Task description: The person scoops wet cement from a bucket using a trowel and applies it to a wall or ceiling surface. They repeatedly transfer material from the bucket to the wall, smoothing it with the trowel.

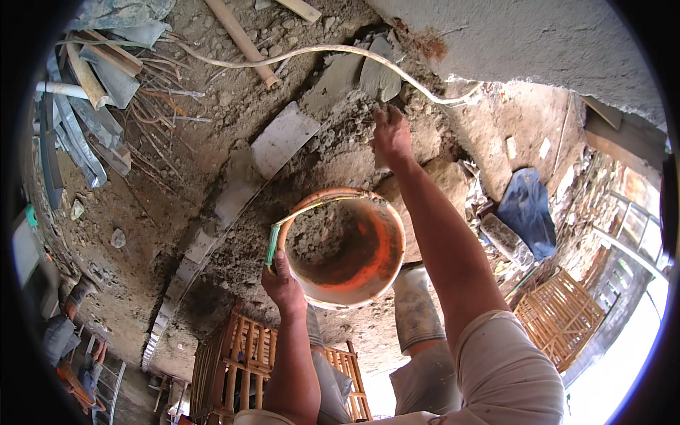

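Steadying the orange bucket by its rim with a clenched left hand, best kept close under the open right hand scooping from the rubble heap.

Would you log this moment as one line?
left hand grips orange bucket rim | right hand on soil pile | bucket part-filled

The single head-worn fisheye view looked steeply down from the person's head, close over the orange bucket and the heap of earth and rubble beyond it. Both forearms entered from the lower edge. Straight edges curved near the dark round rim; no second view was given.
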### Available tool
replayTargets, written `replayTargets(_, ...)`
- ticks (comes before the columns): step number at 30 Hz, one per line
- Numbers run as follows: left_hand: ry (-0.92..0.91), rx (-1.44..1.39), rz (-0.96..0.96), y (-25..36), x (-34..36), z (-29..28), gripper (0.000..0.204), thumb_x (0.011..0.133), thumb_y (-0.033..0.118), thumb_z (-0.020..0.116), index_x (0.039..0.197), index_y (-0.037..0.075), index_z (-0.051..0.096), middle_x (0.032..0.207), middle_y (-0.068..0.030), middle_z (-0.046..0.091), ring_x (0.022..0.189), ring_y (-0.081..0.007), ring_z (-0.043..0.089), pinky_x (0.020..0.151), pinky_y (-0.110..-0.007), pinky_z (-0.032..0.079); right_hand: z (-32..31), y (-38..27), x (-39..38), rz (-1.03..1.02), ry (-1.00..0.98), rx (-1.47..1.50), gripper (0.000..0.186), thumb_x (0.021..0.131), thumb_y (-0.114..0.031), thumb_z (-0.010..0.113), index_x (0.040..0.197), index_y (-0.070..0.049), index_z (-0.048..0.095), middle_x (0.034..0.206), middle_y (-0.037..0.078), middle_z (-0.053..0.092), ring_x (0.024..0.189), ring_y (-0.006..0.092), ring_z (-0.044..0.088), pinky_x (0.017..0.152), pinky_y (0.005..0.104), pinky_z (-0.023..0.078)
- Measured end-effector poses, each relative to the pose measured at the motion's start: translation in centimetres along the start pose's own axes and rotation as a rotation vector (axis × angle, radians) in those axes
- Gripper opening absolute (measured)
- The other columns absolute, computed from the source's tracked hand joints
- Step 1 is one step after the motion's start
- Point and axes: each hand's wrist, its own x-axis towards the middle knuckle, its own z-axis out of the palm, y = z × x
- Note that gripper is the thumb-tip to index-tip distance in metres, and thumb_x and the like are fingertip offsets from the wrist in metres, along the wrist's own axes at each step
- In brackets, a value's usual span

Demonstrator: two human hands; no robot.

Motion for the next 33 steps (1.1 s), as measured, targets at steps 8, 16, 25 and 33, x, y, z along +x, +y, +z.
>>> replayTargets(8,0.038,0.008,0.002,0.1,-0.2,-0.8,0.056,0.093,0.045,0.065,0.116,-0.006,0.058,0.105,-0.0122,0.063,0.095,-0.0212,0.060,0.084,-0.036,0.049,0.3,-4.0,-1.0,-0.013,0.034,-0.033,0.057,0.100,-0.039,0.044,0.133,0.008,0.046,0.126,0.033,0.055,0.119,0.0468,0.053,0.103,0.0454,0.042)
replayTargets(16,0.055,-0.010,0.024,0.3,-0.3,-0.5,0.054,0.095,0.044,0.063,0.110,-0.008,0.060,0.096,-0.0098,0.061,0.088,-0.0181,0.055,0.084,-0.033,0.045,1.2,-1.8,-0.7,0.023,-0.021,0.045,0.056,0.098,-0.036,0.044,0.133,0.007,0.047,0.123,0.034,0.057,0.118,0.0456,0.055,0.102,0.0453,0.043)
replayTargets(25,0.034,-0.029,0.002,-0.1,-0.1,-0.7,0.057,0.092,0.045,0.065,0.118,-0.006,0.057,0.107,-0.0132,0.062,0.097,-0.0217,0.060,0.086,-0.036,0.050,0.1,-2.4,-1.0,0.188,-0.138,0.260,0.060,0.100,-0.040,0.048,0.134,0.008,0.042,0.100,0.021,0.064,0.067,0.0251,0.066,0.062,0.0362,0.054)
replayTargets(33,0.030,0.008,-0.029,0.8,-0.5,-1.1,0.062,0.092,0.046,0.066,0.123,-0.006,0.054,0.116,-0.0156,0.062,0.102,-0.0253,0.062,0.089,-0.039,0.051,-0.1,-1.2,-2.8,-0.009,-0.150,-0.151,0.060,0.102,-0.044,0.037,0.134,0.006,0.043,0.133,0.032,0.051,0.127,0.0459,0.047,0.105,0.0469,0.040)
